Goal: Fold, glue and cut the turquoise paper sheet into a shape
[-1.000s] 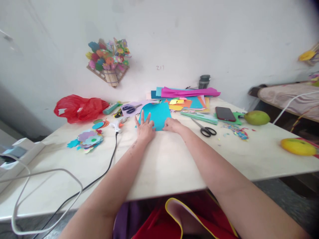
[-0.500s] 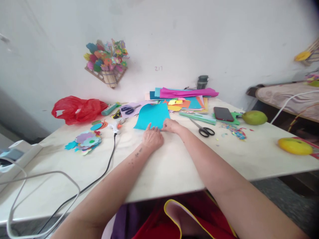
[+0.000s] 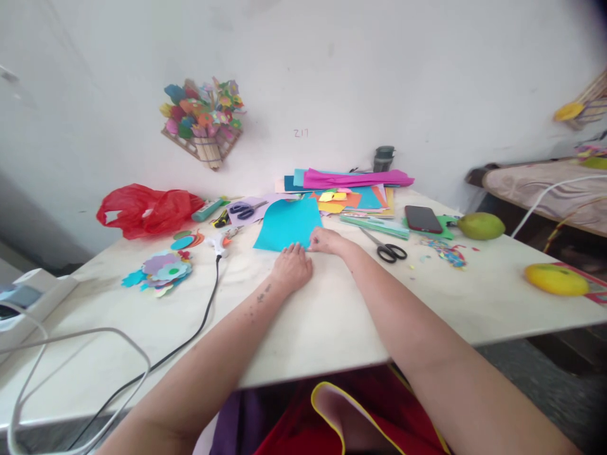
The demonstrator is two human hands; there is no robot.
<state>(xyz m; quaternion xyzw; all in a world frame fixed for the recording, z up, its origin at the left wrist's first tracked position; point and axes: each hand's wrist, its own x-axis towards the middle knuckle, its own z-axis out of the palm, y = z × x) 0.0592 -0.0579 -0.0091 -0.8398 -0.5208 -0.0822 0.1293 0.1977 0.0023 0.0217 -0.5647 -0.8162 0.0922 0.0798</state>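
Note:
A bright blue sheet of craft paper (image 3: 289,224) lies on the table in front of me, its far left part curving upward. At the sheet's near edge, my left hand (image 3: 293,268) is closed with fingers together and fingertips pressed on the paper; its thumb is hidden. Just to the right, my right hand (image 3: 326,241) pinches the near right corner of the same sheet. The exact shape of the edge under my fingers is covered by the hands.
Left are a glue gun (image 3: 219,245) with black cord, flower cutouts (image 3: 165,270) and a red plastic bag (image 3: 148,212). Scissors (image 3: 389,251), a phone (image 3: 423,219), paper scraps, a green mango (image 3: 481,225) and a yellow fruit (image 3: 556,279) lie right. Stacked coloured sheets (image 3: 358,179) sit behind.
My left hand's raised finger has come in beside the others at the sheet's near edge. My right hand keeps its pinch at the corner. The view has shifted slightly.

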